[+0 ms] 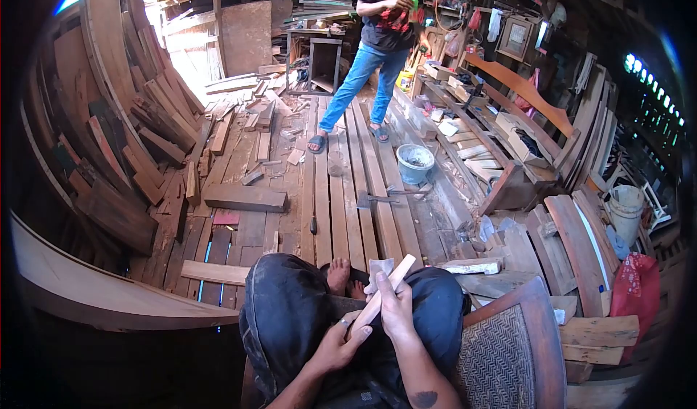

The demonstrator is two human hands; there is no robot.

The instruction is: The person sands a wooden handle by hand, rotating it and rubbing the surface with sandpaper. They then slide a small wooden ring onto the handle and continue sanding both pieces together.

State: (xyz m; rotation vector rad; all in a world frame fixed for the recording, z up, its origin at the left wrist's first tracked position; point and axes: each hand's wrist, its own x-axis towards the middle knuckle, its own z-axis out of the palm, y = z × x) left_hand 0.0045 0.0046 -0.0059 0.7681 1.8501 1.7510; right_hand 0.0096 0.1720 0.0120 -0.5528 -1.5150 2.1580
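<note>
A pale strip of wood (401, 270) lies diagonally above my lap, its upper end pointing right. My left hand (341, 342) is closed round its lower end. Higher up, my right hand (396, 309) grips the strip with the thumb along it. A small light-coloured piece (379, 267), perhaps sandpaper or cloth, shows behind the strip beside my right fingers; how it is held cannot be made out. Both hands are between my knees, over dark trousers (279, 311).
A person (385, 39) stands ahead on the planks (367, 227), holding a green bottle (414, 1). A hatchet (374, 198), a bucket (415, 164) and a timber block (245, 197) are on the floor. A woven chair (501, 351) is at my right.
</note>
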